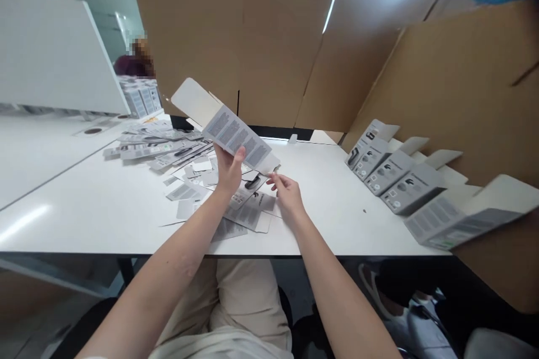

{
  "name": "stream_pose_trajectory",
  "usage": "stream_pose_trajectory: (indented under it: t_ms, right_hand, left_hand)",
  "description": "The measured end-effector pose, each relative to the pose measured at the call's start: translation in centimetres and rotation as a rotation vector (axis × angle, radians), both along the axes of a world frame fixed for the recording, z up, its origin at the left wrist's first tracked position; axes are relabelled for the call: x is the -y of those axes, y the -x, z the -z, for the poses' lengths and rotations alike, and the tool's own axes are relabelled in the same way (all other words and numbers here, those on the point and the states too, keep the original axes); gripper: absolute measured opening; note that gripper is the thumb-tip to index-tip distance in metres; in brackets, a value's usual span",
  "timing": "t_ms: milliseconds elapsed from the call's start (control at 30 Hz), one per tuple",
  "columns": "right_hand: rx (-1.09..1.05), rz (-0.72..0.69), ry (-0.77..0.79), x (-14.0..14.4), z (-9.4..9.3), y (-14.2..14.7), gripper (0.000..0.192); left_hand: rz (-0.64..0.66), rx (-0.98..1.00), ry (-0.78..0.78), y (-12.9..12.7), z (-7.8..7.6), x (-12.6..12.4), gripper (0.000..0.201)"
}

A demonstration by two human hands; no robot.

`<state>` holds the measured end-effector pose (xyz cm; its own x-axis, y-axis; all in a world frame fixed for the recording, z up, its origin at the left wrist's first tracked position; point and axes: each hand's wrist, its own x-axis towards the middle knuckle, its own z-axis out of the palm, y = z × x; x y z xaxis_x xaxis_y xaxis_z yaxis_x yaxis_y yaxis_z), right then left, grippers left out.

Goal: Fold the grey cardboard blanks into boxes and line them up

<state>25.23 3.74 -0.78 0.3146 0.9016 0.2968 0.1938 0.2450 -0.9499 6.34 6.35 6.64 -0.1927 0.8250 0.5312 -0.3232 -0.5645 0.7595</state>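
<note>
A printed cardboard box (238, 136) is held tilted above the table, its white flap (196, 100) standing out at the upper left. My left hand (229, 167) grips it from below, thumb on the near side. At the box's lower right end, the fingers of my right hand (287, 190) are pinched at the edge, by a small flap. Beneath both hands lie flattened printed cartons (248, 217), loosely overlapping. Whatever is inside the box cannot be seen.
A heap of flat cartons (164, 145) spreads to the left. Opened-out boxes (391, 174) stand in a row on the right, by a cardboard wall (455, 78). More boxes (141, 98) and a person (135, 63) are at the far left. The white table (328, 224) ends close to my lap.
</note>
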Motion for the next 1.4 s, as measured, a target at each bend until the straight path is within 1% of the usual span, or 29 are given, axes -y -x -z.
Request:
stream_pose_trajectory:
  t_ms: [33, 100, 167, 233, 300, 433, 533, 600, 733, 867, 1033, 1100, 1133, 1167, 1233, 1267, 1333, 1400]
  right_hand:
    - [-0.021, -0.009, -0.012, 0.4, 0.0, 0.4, 0.07]
    - [-0.061, -0.003, -0.036, 1.1, 0.0, 0.9, 0.072]
    - [-0.095, 0.012, -0.05, 1.9, 0.2, 1.3, 0.074]
    - [-0.115, 0.01, -0.054, 2.6, 0.4, 1.6, 0.074]
    - [-0.121, -0.009, -0.051, 3.4, 0.7, 2.0, 0.075]
    - [-0.104, -0.037, -0.041, 4.9, 0.8, 3.1, 0.082]
    - [-0.063, -0.05, -0.057, 5.8, 0.5, 3.6, 0.085]
    - [-0.029, -0.055, -0.073, 5.9, 0.5, 3.7, 0.084]
    - [-0.004, -0.029, -0.071, 5.3, 1.2, 3.4, 0.087]
    - [-0.01, 0.017, -0.023, 4.9, 1.9, 2.9, 0.089]
    - [-0.022, 0.046, 0.007, 4.9, 2.3, 2.2, 0.085]
    - [-0.026, 0.052, 0.026, 4.8, 2.5, 2.0, 0.083]
    - [-0.024, 0.052, 0.033, 4.7, 2.5, 1.9, 0.081]
    - [-0.02, 0.051, 0.035, 4.6, 2.6, 1.8, 0.079]
    - [-0.009, 0.04, 0.031, 4.5, 2.6, 1.8, 0.076]
    - [-0.003, 0.031, 0.029, 4.5, 2.5, 1.8, 0.074]
    - [0.011, 0.008, 0.03, 4.6, 2.3, 2.0, 0.071]
    - [0.029, -0.011, 0.032, 5.0, 2.0, 2.3, 0.067]
  left_hand:
    - [-0.014, -0.032, -0.02, -0.1, -0.3, 0.3, 0.088]
    - [-0.004, -0.072, -0.009, -0.2, -0.8, 0.9, 0.09]
    - [0.045, -0.084, 0.042, -0.1, -1.2, 1.6, 0.087]
    - [0.091, -0.087, 0.097, 0.4, -1.1, 2.2, 0.082]
    - [0.114, -0.098, 0.142, 1.1, -0.6, 2.6, 0.08]
    - [0.134, -0.089, 0.21, 2.8, 1.2, 2.8, 0.084]
    - [0.132, -0.046, 0.221, 3.1, 2.1, 1.8, 0.087]
    - [0.145, -0.02, 0.207, 2.7, 2.3, 0.6, 0.085]
    - [0.201, -0.026, 0.165, 1.2, 1.8, -1.7, 0.089]
    - [0.245, -0.057, 0.139, 0.2, 1.0, -2.7, 0.095]
    - [0.303, -0.108, 0.133, -0.1, -0.3, -2.6, 0.075]
    - [0.353, -0.198, 0.141, 0.3, -0.4, -2.3, 0.069]
    - [0.371, -0.246, 0.16, 0.7, -0.2, -2.0, 0.069]
    - [0.366, -0.275, 0.21, 1.2, 0.1, -1.6, 0.072]
    - [0.324, -0.249, 0.319, 2.4, 1.3, -0.4, 0.076]
    - [0.303, -0.198, 0.364, 3.0, 2.1, 0.4, 0.076]
    - [0.273, -0.044, 0.414, 4.0, 3.7, 1.9, 0.067]
    - [0.313, 0.082, 0.482, 4.7, 5.1, 3.3, 0.06]
